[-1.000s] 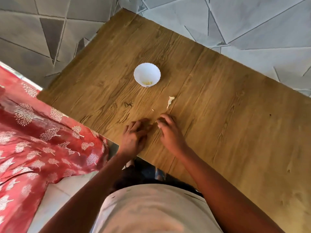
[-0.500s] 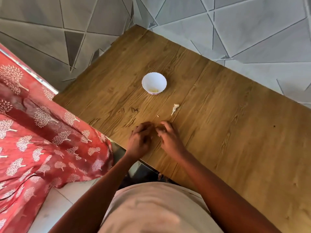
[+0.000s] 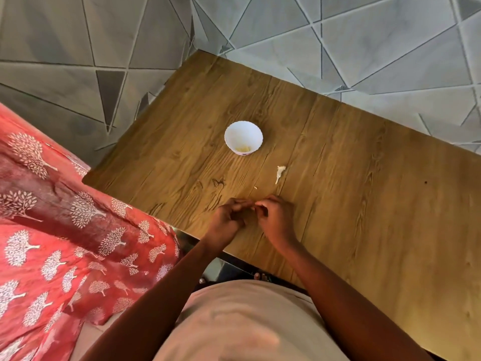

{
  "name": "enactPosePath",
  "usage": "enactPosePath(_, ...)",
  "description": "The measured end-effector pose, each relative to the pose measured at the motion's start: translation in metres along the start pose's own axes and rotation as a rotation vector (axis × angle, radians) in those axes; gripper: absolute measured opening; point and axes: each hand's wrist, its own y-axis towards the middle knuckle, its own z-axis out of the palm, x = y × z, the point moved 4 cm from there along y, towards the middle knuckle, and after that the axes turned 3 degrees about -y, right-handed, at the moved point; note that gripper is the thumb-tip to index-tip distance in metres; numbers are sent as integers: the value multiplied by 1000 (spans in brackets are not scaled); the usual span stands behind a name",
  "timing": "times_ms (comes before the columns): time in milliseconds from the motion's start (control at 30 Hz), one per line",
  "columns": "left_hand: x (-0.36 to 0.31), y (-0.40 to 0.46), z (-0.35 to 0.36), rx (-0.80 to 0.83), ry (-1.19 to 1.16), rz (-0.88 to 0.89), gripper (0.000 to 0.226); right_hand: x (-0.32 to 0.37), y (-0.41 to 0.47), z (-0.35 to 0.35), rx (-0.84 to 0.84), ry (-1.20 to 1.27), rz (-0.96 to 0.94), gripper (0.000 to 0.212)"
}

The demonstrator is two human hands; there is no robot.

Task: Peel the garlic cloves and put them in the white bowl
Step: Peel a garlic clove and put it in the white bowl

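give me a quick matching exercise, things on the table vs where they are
Things:
1. bowl
2. peel scrap
3. hands (left hand, right hand)
4. red cloth

Places:
a. off the table's left edge
b. mid-table, far from the person
c. fingertips together at the near table edge
d. between bowl and right hand

Pairs: 1-b, 2-d, 3-c, 4-a

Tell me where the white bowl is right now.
In the head view the white bowl stands on the wooden table, beyond both hands, up and left of the scrap of garlic peel.
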Motion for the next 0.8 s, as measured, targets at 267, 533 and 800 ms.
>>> enactPosePath(267,0,1,-2,67,-23,1,65,-12,1,3,-5,-13,17,14)
enactPosePath(533,2,-5,2,-57,215,126,55,-15,2,-11,-34,-215,-32,35)
enactPosePath(800,12,-16,4,-162,563,340,38,-13,-24,14,230,-433,-535,57)
